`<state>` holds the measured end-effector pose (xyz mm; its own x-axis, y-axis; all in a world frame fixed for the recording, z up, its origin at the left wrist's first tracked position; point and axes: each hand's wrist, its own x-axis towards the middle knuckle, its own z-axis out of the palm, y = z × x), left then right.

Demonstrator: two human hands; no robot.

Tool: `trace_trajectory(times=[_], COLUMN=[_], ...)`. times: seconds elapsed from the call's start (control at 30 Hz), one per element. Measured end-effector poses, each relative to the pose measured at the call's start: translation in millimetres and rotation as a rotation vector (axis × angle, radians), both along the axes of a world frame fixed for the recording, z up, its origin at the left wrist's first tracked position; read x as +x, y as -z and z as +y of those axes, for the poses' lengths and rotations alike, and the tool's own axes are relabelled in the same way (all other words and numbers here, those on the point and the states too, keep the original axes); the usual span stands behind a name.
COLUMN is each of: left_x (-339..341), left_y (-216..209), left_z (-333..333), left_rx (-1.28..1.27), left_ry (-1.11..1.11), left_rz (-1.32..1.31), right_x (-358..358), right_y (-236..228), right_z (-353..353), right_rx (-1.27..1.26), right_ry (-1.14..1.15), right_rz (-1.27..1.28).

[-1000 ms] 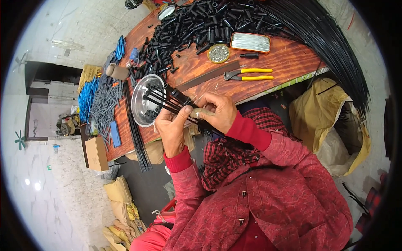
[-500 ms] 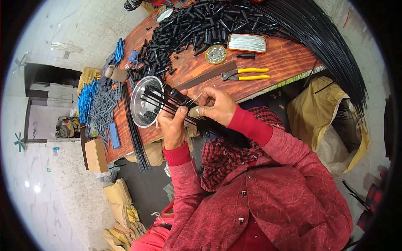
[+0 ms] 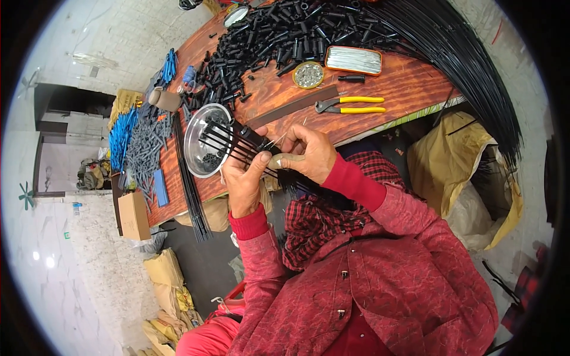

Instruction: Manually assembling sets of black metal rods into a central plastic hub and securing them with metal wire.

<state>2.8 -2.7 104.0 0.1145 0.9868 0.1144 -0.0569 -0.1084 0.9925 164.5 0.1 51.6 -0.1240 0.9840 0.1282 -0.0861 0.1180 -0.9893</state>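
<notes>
My left hand is closed round a bundle of thin black rods, whose ends fan out past the fingers over a clear bowl. Black cylindrical fittings sit along the bundle, just above the left fingers. Close beside it, my right hand pinches thin pale metal pins against the bundle, thumb and fingers pressed together. The thumb bears a tan covering. Below the hands, the lower rods hang toward my lap. Where the pins meet the fittings is partly hidden by the fingers.
Small black parts lie in the clear bowl. Yellow-handled pliers, a dish of small metal pieces and a tray of silver pins rest behind. Black fittings heap at the back; long black rods overhang the right edge.
The view has shifted slightly. My right thumb and fingers have moved a little at the bundle, and the pins in them sit at a different angle. My left hand keeps its hold.
</notes>
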Motion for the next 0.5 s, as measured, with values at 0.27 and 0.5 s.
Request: trace_trajectory(times=[0.27, 0.5], left_x=[-6, -9], left_y=[4, -2], left_z=[-2, -13], left_rx=[0.043, 0.023], left_ry=[0.063, 0.075], left_rz=[-0.005, 0.030], right_x=[-2, -8], right_y=[6, 25], right_z=[4, 7], right_rx=[-0.063, -0.111], right_ry=[-0.096, -0.244], right_rz=[0.021, 0.241])
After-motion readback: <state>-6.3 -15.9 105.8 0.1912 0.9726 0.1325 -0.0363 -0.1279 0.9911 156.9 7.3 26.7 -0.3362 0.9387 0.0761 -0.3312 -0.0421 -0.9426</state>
